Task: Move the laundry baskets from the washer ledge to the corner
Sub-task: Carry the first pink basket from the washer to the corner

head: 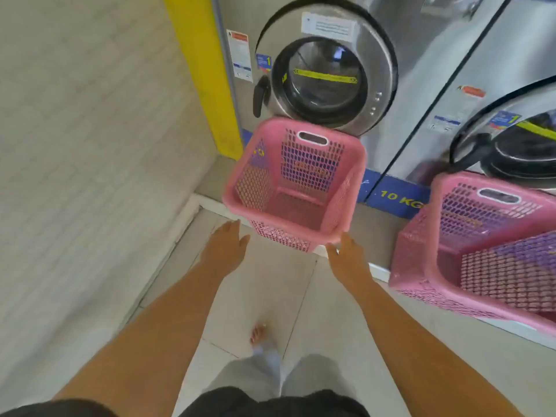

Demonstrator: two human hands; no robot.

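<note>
1. Step in hand: the approach to the first basket. Neither hand has a grip yet, so no basket has been lifted off the ledge.

2. Position of the task items: 1 pink laundry basket (296, 188) stands empty on the washer ledge (373, 233) in front of the left washer (326, 76), its near edge overhanging the ledge lip. A second pink basket (481, 251) sits on the same ledge to the right, well apart from the first, with what appears to be another basket nested or tilted inside it.

3. Left hand (227, 246): open wide, fingers spread and pointing forward, palm down. It lies just beside the near left corner of the first basket and is not touching it.

4. Right hand (346, 255): open, fingers extended toward the near right corner of the same basket. The fingertips are very close to the rim; contact cannot be confirmed.

5. Arm pose: both forearms are stretched forward and slightly converging, bracketing the basket from either side.

6. Next move, as judged: close both hands on the rim or side walls, lift clear of the ledge lip, and carry the basket left to the corner (210, 176) where the tiled wall (90, 130) meets the yellow trim (204, 70).

7. Caution: the floor (270, 296) sits lower than the ledge, so the basket needs support on both sides.
</note>
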